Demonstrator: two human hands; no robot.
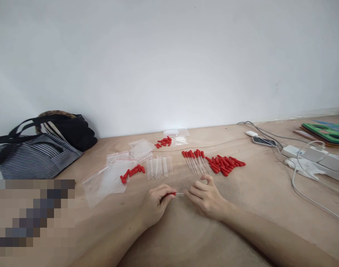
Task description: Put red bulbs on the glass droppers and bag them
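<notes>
My left hand (157,202) pinches a red rubber bulb (172,194) between thumb and forefinger. A clear dropper tube (179,194) runs from the bulb's mouth to the fingers of my right hand (205,196), which are closed on its other end. How deep the tube sits in the bulb is hidden. Just beyond my hands lies a row of loose clear tubes (159,167). Right of it are several droppers (195,161) with red bulbs on their tubes, and a heap of loose red bulbs (225,164).
More red bulbs lie near flat plastic bags (113,178) on the left and in a small pile (164,141) at the back. A striped bag (44,148) stands far left. Power strips (311,155), cables and a phone-like device (263,141) are on the right.
</notes>
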